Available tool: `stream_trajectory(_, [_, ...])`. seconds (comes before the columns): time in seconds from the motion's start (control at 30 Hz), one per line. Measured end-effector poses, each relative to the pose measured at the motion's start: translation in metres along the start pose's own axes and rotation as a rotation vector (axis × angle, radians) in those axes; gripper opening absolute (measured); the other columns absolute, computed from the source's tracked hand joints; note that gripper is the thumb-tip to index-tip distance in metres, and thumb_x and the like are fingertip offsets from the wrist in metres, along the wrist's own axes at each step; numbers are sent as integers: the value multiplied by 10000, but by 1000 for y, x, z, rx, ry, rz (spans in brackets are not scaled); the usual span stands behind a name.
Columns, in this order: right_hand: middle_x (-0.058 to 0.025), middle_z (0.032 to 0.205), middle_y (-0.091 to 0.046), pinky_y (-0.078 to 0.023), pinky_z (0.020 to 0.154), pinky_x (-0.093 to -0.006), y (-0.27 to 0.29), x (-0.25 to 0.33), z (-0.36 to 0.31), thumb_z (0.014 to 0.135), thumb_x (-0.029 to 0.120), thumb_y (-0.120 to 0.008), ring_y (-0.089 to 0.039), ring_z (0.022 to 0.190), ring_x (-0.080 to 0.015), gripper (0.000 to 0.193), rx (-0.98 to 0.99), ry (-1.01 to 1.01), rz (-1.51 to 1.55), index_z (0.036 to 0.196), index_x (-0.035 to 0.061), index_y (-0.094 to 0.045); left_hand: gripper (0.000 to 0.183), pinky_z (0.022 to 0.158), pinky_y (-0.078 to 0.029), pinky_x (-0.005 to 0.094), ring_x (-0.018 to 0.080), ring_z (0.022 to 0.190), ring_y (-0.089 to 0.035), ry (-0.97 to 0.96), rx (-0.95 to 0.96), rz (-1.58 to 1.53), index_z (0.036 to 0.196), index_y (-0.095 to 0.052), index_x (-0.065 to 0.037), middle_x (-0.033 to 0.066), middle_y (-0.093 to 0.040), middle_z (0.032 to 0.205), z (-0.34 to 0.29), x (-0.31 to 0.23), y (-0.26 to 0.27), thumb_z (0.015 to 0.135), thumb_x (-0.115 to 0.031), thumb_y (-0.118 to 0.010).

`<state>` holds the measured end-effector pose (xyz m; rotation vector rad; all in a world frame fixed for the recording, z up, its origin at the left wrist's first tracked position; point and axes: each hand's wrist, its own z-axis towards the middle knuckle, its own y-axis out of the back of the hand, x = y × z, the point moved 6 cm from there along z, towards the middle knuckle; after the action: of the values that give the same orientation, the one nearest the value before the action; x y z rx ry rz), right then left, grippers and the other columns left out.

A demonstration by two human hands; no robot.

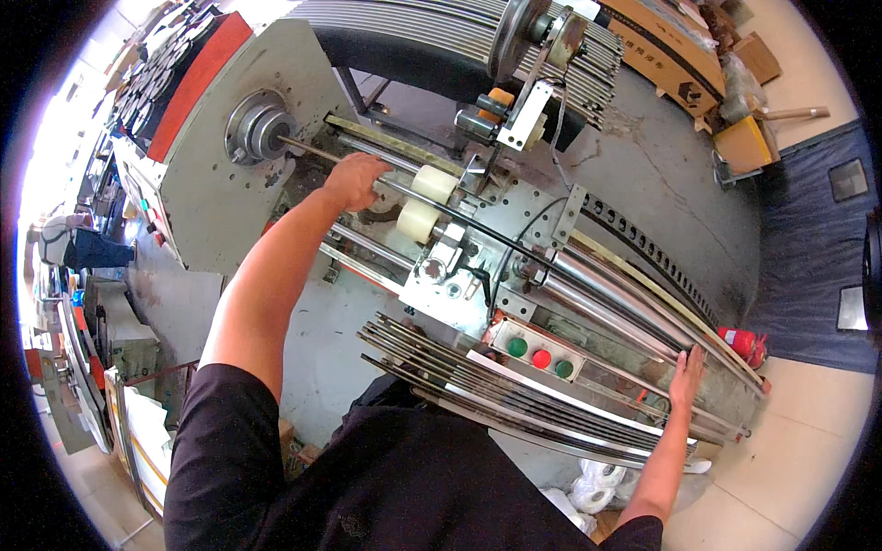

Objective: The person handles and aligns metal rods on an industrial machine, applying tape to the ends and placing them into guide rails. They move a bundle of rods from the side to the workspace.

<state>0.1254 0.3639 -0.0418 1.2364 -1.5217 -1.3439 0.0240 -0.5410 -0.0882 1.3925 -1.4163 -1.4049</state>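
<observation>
A long, thin metal rod (496,230) runs slantwise over a machine bed, its left end at the round chuck (261,130) of a grey-green headstock. Close to the chuck, my left hand (355,182) is closed round the rod from above. Two cream rollers (419,220) sit just right of that hand. At the machine's right end my right hand (686,376) has its fingers stretched out, resting against the rod's far end. Between the hands stands a metal carriage (446,294) with clamp parts. Several similar rods (514,395) lie side by side in front of me.
A control box (537,352) with green and red buttons sits on the machine's near side. Beyond lies a rack of tubes (413,28) beside a wheel unit (519,41). A red fire extinguisher (742,346) stands at right, and a large cardboard box (666,55) at back right.
</observation>
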Motion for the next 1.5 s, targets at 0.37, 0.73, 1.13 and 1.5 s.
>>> stream_trajectory(0.37, [-205, 1719, -340, -136, 1332, -509, 10, 109, -29, 1150, 408, -419, -285, 1608, -357, 639, -106, 203, 9, 1662, 34, -343, 517, 1095, -481, 509, 350, 1197, -679, -1, 121, -9, 1267, -726, -140, 127, -751, 1204, 12, -39, -9, 759, -160, -825])
stream_trajectory(0.73, [-183, 1686, -404, -167, 1326, -539, 27, 251, -73, 1126, 412, -498, -337, 1586, -346, 651, -126, 434, 43, 1656, 62, -355, 394, 1027, -508, 509, 378, 1140, -692, -80, 69, -43, 1158, -730, -127, 140, -760, 1136, 6, -50, 5, 787, -206, -837])
stream_trajectory(1.13, [-171, 1670, -423, -175, 1326, -555, 33, 249, -75, 1084, 339, -585, -354, 1572, -349, 644, -112, 381, 69, 1631, 57, -396, 476, 1018, -522, 514, 385, 1164, -682, 105, 123, 104, 1230, -747, -153, 140, -755, 1133, -6, 93, 2, 766, -223, -831])
stream_trajectory(1.5, [-169, 1616, -488, -207, 1310, -556, 38, 288, -84, 1083, 362, -587, -399, 1543, -342, 616, -159, 371, 62, 1579, 25, -444, 347, 936, -570, 478, 354, 1021, -756, -20, 213, 72, 1124, -773, -173, 122, -796, 1071, 13, -21, -4, 792, -273, -796])
